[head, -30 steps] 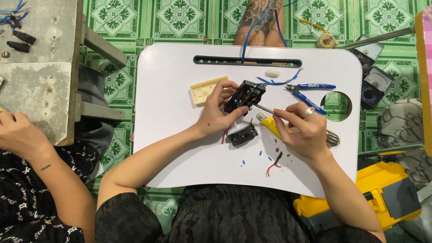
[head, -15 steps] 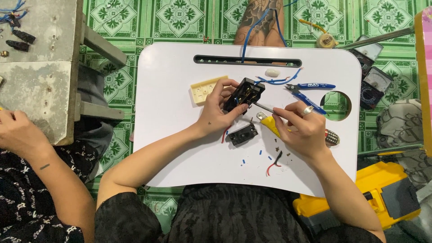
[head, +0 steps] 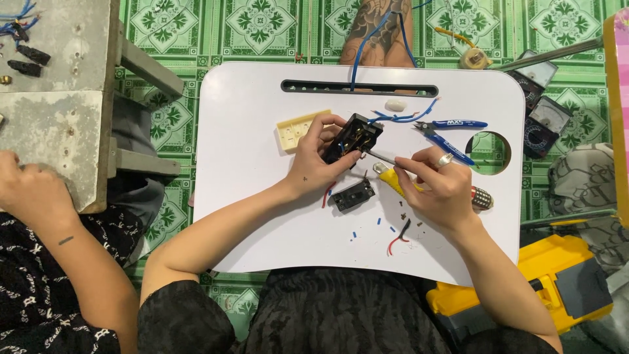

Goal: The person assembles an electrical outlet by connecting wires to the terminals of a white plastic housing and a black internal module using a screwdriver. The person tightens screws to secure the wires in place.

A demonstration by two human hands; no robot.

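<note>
Standing right by the white lap tray (head: 262, 216) here. The left hand (head: 313, 167) is curled around a black socket housing (head: 352, 137), tipped up near the tray's middle, fingers closed on its edges. The right hand (head: 440, 187) pinches a yellow-handled screwdriver (head: 393, 176) — its tip sits at the housing's side. Looks like the terminal-screw step to me. Next move probably needs a steady grip and a straight blade. A second black part (head: 352, 195) lies just below, with blue-handled cutters (head: 452, 131) nearby.
</note>
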